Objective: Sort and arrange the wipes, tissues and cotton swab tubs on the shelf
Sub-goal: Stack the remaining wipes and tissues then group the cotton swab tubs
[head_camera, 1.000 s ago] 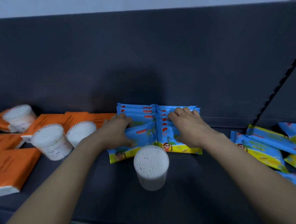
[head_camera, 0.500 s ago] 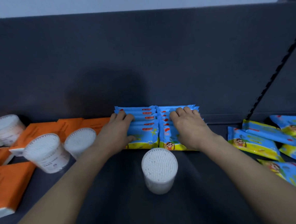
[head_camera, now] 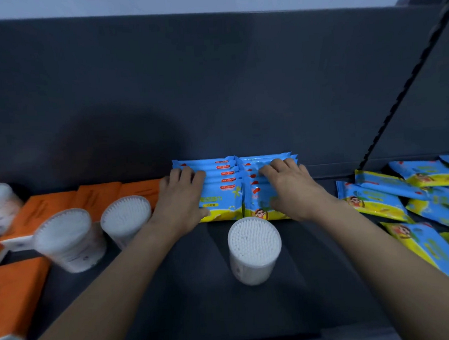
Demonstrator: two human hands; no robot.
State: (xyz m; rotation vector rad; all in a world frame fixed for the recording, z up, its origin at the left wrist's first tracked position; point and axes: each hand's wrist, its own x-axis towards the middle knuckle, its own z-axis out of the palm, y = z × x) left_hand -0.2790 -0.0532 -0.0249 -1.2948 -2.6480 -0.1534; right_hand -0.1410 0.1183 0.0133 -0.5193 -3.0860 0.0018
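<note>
The shelf [head_camera: 186, 314] is carrying a left row of wipe packs [head_camera: 219, 185] and a right row of wipe packs [head_camera: 253, 202] on edge at its back wall, long axes left-right. The left hand [head_camera: 180, 200] and right hand [head_camera: 292, 189] are each curling over the row on its side. A cotton swab tub [head_camera: 254, 249] is standing just in front, bare shelf around it.

Dim, flat bluish light that seems to come from behind the wearer. 1 broad soft shadow falls on the shelf back panel [head_camera: 128, 143]. Wide-angle distortion bows the top edge and stretches the frame sides. Motion blur smears the left cotton swab tubs [head_camera: 65, 238] and the loose wipes packs [head_camera: 370, 201], while the centre wipes packs [head_camera: 222, 196] are sharper.
</note>
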